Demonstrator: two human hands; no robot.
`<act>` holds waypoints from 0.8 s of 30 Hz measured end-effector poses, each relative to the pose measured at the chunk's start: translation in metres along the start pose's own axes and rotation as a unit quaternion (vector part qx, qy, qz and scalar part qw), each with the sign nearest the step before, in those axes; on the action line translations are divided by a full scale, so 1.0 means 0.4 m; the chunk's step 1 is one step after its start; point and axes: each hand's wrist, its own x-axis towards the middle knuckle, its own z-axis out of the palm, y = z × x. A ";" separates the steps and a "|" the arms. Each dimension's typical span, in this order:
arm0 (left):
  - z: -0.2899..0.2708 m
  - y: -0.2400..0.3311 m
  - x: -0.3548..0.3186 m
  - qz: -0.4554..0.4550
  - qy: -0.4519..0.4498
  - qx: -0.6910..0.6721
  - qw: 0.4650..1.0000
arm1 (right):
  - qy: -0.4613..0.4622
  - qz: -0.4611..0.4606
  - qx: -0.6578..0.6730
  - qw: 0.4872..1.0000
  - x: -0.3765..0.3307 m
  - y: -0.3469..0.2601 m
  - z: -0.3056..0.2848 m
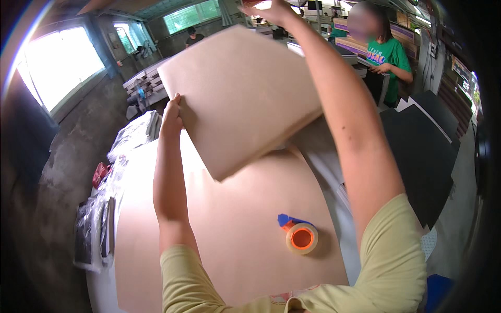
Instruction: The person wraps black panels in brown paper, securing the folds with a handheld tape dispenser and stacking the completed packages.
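A thick, flat package in brown kraft paper point(245, 99) is raised at a tilt above the table. My left hand point(173, 113) grips its left edge, thumb and fingers around the side. At the top rim of the picture is my right hand point(271, 11), stretched past the package's far corner and partly cut off. Something small and red shows at its palm; I cannot make out what it is. Under the package lies a large brown paper sheet point(235, 208). On that sheet, toward the right, rests a tape dispenser point(301, 237) with a blue and orange body and a tape roll.
Plastic-wrapped packs point(94, 235) line the table's left side, by a grey wall. Black sheets point(417, 151) are stacked at the right. A person in a green shirt point(390, 60) stands at the far right, and another person point(194, 36) is in the background.
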 end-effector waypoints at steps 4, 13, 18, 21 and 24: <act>0.028 -0.126 0.300 0.130 0.007 0.239 0.962 | 0.076 -0.191 -0.196 0.959 0.054 0.060 0.157; 0.077 -0.304 0.270 0.083 -0.112 -0.048 0.989 | 0.003 -0.129 -0.333 0.934 -0.285 0.458 0.305; -0.250 -0.476 -0.009 0.493 -0.006 0.664 0.562 | 0.033 -0.159 -0.113 0.980 -0.442 0.445 0.244; -0.730 -0.451 -0.300 0.303 0.138 0.785 0.522 | -0.069 -0.088 -0.148 0.983 -0.727 0.310 0.231; -1.175 -0.474 -0.640 0.035 0.393 0.776 0.492 | -0.167 0.109 -0.213 0.957 -1.051 0.272 0.198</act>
